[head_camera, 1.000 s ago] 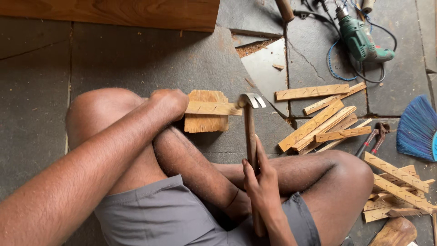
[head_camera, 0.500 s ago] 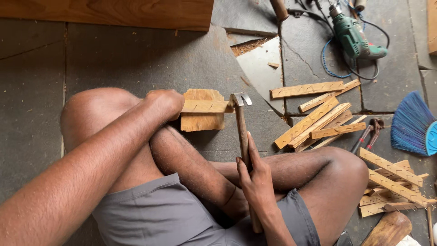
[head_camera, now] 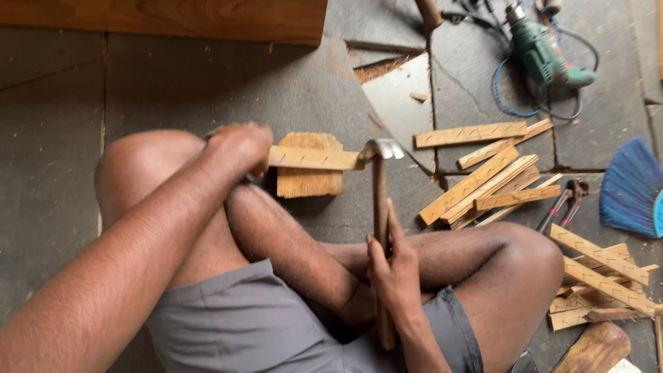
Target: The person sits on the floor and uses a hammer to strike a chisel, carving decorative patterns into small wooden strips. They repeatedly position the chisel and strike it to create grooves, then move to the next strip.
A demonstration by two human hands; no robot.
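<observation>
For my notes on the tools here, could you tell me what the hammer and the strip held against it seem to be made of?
Hammer: the head looks like bare grey metal with a dull shine; the handle looks like unpainted brown wood. Strip: pale raw wood, unvarnished, with visible grain. The left hand holds the strip; the right hand grips the handle.

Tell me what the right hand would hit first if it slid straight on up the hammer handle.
The right hand points up the wooden hammer handle; going on, it would likely meet the metal hammer head first, which looks to touch the end of the wooden strip held by the left hand.

Tan wood strips (head_camera: pixel 476 183), green drill (head_camera: pixel 542 52), blue broom (head_camera: pixel 632 186), grey shorts (head_camera: pixel 262 324)
</observation>
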